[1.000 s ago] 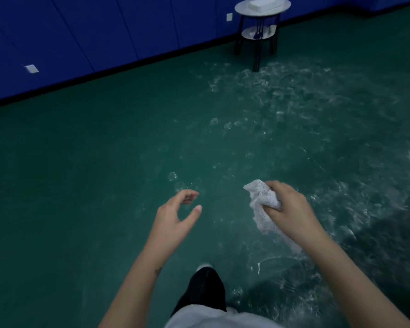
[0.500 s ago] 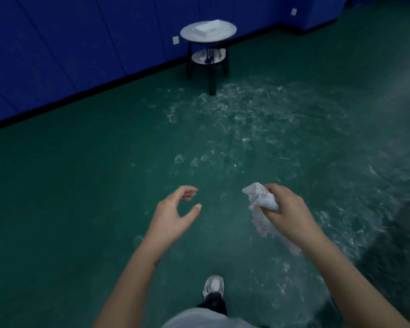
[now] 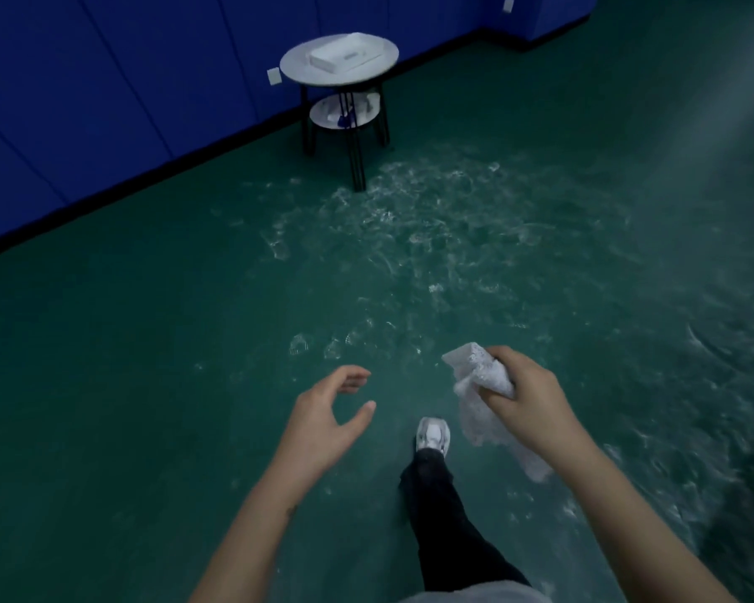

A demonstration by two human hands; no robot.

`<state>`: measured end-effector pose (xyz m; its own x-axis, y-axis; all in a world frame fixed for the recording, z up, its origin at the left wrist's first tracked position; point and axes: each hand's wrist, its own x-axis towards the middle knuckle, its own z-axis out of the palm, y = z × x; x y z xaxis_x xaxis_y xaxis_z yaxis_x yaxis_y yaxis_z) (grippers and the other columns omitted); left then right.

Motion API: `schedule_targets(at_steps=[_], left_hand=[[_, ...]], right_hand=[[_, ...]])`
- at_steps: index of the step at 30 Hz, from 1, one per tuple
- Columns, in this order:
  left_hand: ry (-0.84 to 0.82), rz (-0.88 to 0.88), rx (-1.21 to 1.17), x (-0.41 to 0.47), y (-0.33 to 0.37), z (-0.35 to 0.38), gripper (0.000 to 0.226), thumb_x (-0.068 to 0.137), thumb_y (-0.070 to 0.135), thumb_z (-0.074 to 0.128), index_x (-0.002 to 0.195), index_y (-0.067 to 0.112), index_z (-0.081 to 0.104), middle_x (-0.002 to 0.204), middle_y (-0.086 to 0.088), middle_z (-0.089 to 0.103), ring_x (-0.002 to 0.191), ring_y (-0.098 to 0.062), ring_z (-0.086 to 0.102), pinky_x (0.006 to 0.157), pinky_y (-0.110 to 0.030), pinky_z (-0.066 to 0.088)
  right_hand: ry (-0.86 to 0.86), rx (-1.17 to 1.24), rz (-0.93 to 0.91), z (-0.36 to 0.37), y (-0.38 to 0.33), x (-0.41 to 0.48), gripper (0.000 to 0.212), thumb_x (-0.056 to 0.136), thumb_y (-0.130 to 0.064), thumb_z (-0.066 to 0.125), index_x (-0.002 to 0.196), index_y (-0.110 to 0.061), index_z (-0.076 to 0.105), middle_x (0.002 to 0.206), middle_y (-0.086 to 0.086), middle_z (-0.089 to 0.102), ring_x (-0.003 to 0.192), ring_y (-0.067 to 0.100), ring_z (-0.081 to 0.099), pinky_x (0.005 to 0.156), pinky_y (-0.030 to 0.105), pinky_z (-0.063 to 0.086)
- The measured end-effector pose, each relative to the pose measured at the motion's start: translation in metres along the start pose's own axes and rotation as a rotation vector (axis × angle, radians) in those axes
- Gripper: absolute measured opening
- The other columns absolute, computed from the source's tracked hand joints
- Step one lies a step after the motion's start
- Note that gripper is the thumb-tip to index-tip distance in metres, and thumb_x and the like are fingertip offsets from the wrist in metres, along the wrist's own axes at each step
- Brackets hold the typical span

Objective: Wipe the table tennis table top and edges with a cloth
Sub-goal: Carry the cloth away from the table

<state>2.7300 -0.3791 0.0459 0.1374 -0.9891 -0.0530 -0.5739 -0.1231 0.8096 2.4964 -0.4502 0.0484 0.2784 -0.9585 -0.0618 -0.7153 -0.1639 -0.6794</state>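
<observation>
My right hand (image 3: 527, 398) grips a crumpled white cloth (image 3: 479, 398), which hangs down below the fist over the green floor. To its left, my left hand (image 3: 327, 411) is held out with loosely curved fingers and holds nothing. No table tennis table is in view. My leg in dark trousers and a white shoe (image 3: 432, 435) steps forward between the two hands.
A small round white side table (image 3: 379, 58) on black legs stands ahead by the blue padded wall (image 3: 127, 80), with a white box (image 3: 345, 52) on top and items on its lower shelf. The green floor (image 3: 149, 341) shows whitish scuff marks ahead and to the right.
I have walked forward and turned right: the side table has come closer and shifted left in view. My foot has stepped forward. Both hands keep their poses, the right still holding the cloth.
</observation>
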Motion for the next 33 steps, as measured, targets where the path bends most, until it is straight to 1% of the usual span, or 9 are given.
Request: schedule_targets(at_steps=[3, 8, 12, 15, 17, 19, 26, 30, 33], left_hand=[[0.017, 0.014, 0.019, 0.087, 0.005, 0.001, 0.026, 0.081, 0.011, 0.068, 0.104, 0.022, 0.060, 0.104, 0.010, 0.064, 0.097, -0.001, 0.059, 0.083, 0.000, 0.035], [0.033, 0.067, 0.050, 0.236, 0.037, -0.006, 0.025, 0.082, 0.008, 0.066, 0.106, 0.015, 0.062, 0.104, 0.007, 0.064, 0.097, -0.003, 0.059, 0.083, 0.000, 0.036], [0.039, 0.063, 0.050, 0.331, 0.052, -0.008, 0.025, 0.083, 0.012, 0.065, 0.108, 0.017, 0.061, 0.105, 0.011, 0.063, 0.098, -0.002, 0.057, 0.083, 0.002, 0.033], [0.045, 0.027, 0.033, 0.388, 0.049, -0.012, 0.024, 0.084, 0.015, 0.065, 0.107, 0.019, 0.061, 0.106, 0.011, 0.063, 0.100, -0.001, 0.057, 0.086, -0.002, 0.036], [0.042, -0.004, 0.021, 0.429, 0.043, -0.013, 0.023, 0.084, 0.015, 0.065, 0.106, 0.020, 0.061, 0.105, 0.011, 0.063, 0.100, 0.000, 0.057, 0.085, -0.001, 0.036], [0.029, -0.027, 0.010, 0.473, 0.034, -0.012, 0.022, 0.084, 0.015, 0.066, 0.105, 0.021, 0.061, 0.105, 0.011, 0.063, 0.100, 0.001, 0.057, 0.084, 0.000, 0.036], [-0.030, 0.006, 0.004, 0.667, 0.020, -0.023, 0.023, 0.084, 0.015, 0.066, 0.105, 0.022, 0.060, 0.103, 0.012, 0.062, 0.100, -0.002, 0.057, 0.084, 0.000, 0.035], [-0.020, 0.061, 0.001, 0.783, 0.035, -0.050, 0.024, 0.084, 0.015, 0.065, 0.107, 0.021, 0.061, 0.104, 0.011, 0.062, 0.099, -0.001, 0.057, 0.085, 0.001, 0.035], [-0.016, 0.085, 0.005, 0.855, 0.045, -0.066, 0.024, 0.085, 0.016, 0.065, 0.108, 0.021, 0.061, 0.104, 0.010, 0.062, 0.098, -0.001, 0.057, 0.084, 0.002, 0.034]], right_hand=[[0.015, 0.077, -0.009, -0.013, 0.008, 0.087, 0.024, 0.082, -0.012, 0.067, 0.102, -0.024, 0.061, 0.080, -0.022, 0.056, 0.074, -0.009, 0.051, 0.056, 0.007, 0.034], [0.057, 0.040, -0.030, -0.057, 0.014, 0.233, 0.022, 0.081, -0.012, 0.068, 0.101, -0.017, 0.063, 0.079, -0.014, 0.056, 0.071, 0.004, 0.051, 0.058, 0.006, 0.032], [0.024, -0.028, -0.066, -0.077, 0.019, 0.332, 0.024, 0.082, -0.014, 0.068, 0.105, -0.017, 0.062, 0.086, -0.009, 0.056, 0.076, 0.011, 0.051, 0.060, 0.012, 0.033], [-0.019, -0.053, -0.072, -0.080, 0.023, 0.395, 0.024, 0.082, -0.014, 0.068, 0.105, -0.018, 0.062, 0.088, -0.007, 0.057, 0.076, 0.012, 0.050, 0.059, 0.017, 0.034], [-0.044, -0.064, -0.069, -0.079, 0.027, 0.435, 0.025, 0.082, -0.015, 0.067, 0.106, -0.018, 0.062, 0.090, -0.006, 0.058, 0.078, 0.013, 0.051, 0.062, 0.025, 0.035], [-0.062, -0.069, -0.067, -0.076, 0.033, 0.477, 0.026, 0.081, -0.016, 0.067, 0.106, -0.018, 0.062, 0.090, -0.007, 0.057, 0.079, 0.015, 0.053, 0.064, 0.027, 0.036], [-0.055, -0.078, -0.042, -0.079, 0.038, 0.661, 0.026, 0.081, -0.016, 0.067, 0.106, -0.016, 0.062, 0.088, -0.005, 0.055, 0.078, 0.016, 0.053, 0.064, 0.028, 0.037], [-0.019, -0.078, -0.040, -0.094, 0.022, 0.763, 0.022, 0.081, -0.017, 0.066, 0.101, -0.019, 0.061, 0.085, -0.008, 0.054, 0.075, 0.015, 0.052, 0.058, 0.021, 0.036], [-0.015, -0.061, -0.042, -0.100, 0.015, 0.823, 0.023, 0.080, -0.019, 0.067, 0.102, -0.021, 0.060, 0.086, -0.007, 0.056, 0.074, 0.013, 0.053, 0.060, 0.026, 0.038]])
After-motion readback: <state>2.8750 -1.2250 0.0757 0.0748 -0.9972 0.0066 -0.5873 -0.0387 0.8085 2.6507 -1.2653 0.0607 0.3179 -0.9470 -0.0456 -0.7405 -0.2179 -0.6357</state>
